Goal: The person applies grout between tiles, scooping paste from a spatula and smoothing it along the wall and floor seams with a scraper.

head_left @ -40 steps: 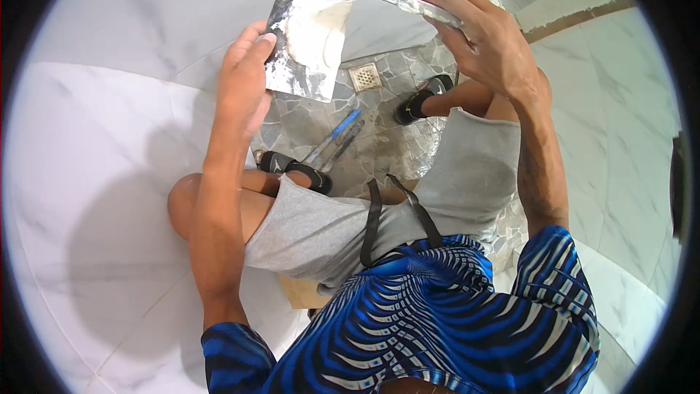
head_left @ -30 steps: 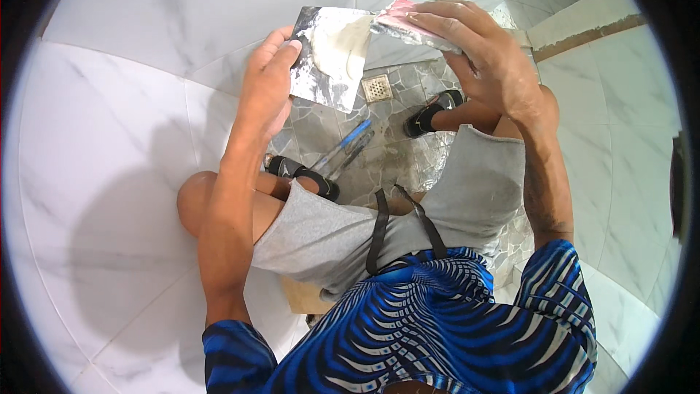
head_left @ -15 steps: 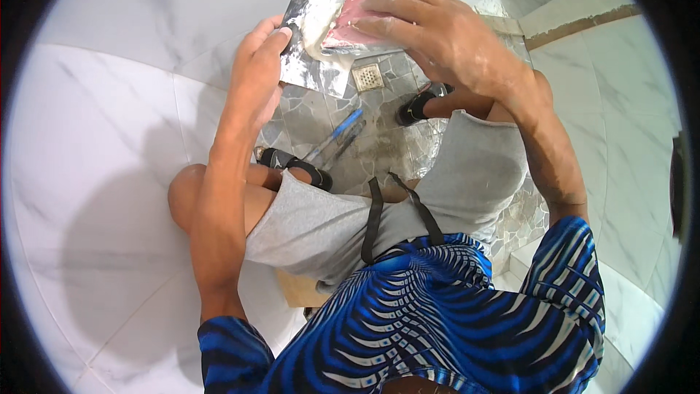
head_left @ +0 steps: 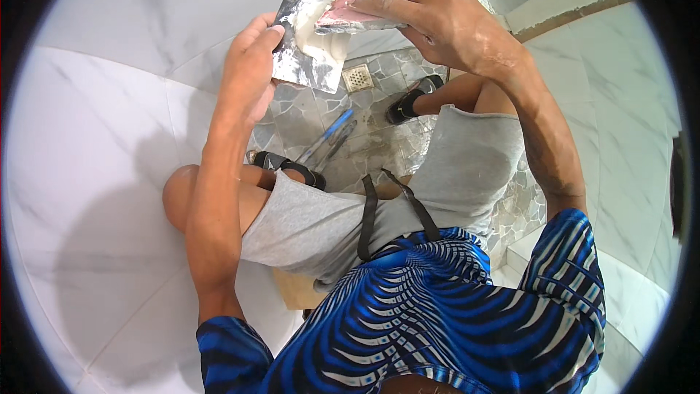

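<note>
My left hand (head_left: 248,66) grips the left edge of a thin dark plate (head_left: 286,66), its thumb on top. White paste (head_left: 324,42) is smeared across the plate, thickest toward its right side. My right hand (head_left: 445,22) is closed around a flat pink pad (head_left: 341,9), palm down. The pad's whitish, paste-coated lower edge meets the paste at the plate's upper right. Whether the pad has a handle is hidden under my fingers. White residue marks my right fingers and wrist. Both hands are raised in front of my knees.
Below the plate, a square drain grate (head_left: 358,78) sits in the stone-patterned floor (head_left: 292,113). A blue-handled tool (head_left: 335,124) and a dark tool (head_left: 341,142) lie between my feet. Marble-look tiled walls (head_left: 95,124) close in at left and right. A ledge (head_left: 569,4) stands at upper right.
My right hand has moved up and slightly left, and the pink pad is tilted more edge-on. More of the paste on the plate shows. The whole view has shifted a little.
</note>
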Demonstrator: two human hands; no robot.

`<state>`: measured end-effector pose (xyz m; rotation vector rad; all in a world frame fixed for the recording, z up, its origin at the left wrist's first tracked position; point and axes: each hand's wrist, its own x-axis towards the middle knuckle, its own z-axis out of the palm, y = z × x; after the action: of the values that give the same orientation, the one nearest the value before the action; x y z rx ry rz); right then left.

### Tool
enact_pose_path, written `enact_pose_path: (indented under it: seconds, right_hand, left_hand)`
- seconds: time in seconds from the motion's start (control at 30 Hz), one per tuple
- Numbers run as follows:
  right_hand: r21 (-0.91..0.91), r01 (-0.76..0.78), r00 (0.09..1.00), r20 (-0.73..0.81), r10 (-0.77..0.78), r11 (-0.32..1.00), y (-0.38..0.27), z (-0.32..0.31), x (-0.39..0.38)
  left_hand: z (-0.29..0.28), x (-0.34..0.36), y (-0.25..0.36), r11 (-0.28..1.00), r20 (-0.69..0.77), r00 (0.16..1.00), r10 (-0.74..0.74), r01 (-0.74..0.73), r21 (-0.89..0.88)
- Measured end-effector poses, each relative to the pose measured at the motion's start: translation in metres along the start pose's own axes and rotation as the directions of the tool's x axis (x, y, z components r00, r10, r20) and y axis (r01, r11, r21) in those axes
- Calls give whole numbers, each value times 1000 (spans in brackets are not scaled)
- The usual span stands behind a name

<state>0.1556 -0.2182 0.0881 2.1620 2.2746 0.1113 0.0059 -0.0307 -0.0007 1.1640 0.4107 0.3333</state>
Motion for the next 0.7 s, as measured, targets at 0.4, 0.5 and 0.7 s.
enact_pose_path:
  seconds: [0.4, 0.5, 0.7]
  right_hand:
    - [-20, 82, 924, -372, -83, 996, 17, 27, 3]
    - [-30, 77, 911, -405, -82, 997, 18, 26, 2]
    - [-38, 66, 939, -335, -75, 997, 20, 26, 2]
  left_hand:
    - [-6, 1, -5, 1000, -45, 999, 4, -5, -18]
    - [-9, 2, -7, 1000, -21, 1000, -8, 8, -2]
    - [-8, 4, -8, 1000, -9, 1000, -7, 7, -12]
